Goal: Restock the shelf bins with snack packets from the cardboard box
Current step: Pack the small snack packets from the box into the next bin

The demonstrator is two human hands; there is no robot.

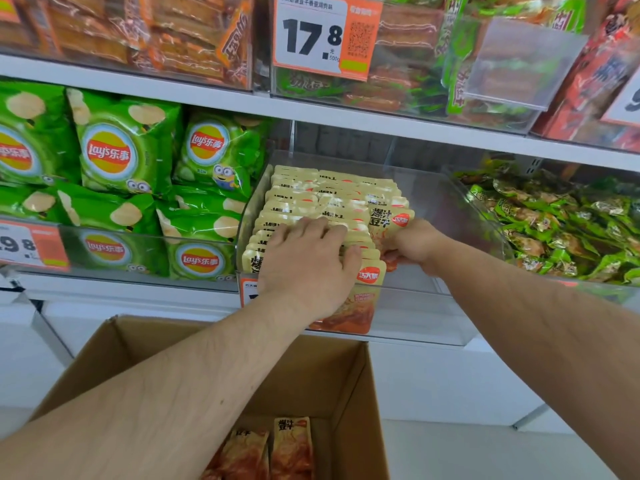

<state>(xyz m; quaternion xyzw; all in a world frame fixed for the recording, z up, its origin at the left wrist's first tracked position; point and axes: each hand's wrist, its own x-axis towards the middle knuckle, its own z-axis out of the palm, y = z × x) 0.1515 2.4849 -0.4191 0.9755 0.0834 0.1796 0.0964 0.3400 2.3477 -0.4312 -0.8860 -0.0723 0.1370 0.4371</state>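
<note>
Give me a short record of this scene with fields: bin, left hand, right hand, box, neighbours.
bin: clear bin, rows of cream snack packets standing on its left side
left hand: left hand rests on the front packets
right hand: right hand grips a packet
box: cardboard box below, packets left inside
neighbours: green Lay's bags left, green wrapped snacks right

Two bare forearms reach in from the bottom edge — no sleeves, no cuffs anywhere along what shows of them. Both carry fine hair, plainest along the upper side of the left one. The left hand is bare: no glove, ring or band on the fingers or wrist that can be seen. The right hand is bare too, its wrist without watch or strap. Veins and tendons show faintly on the left forearm — nothing else is worn.
</note>
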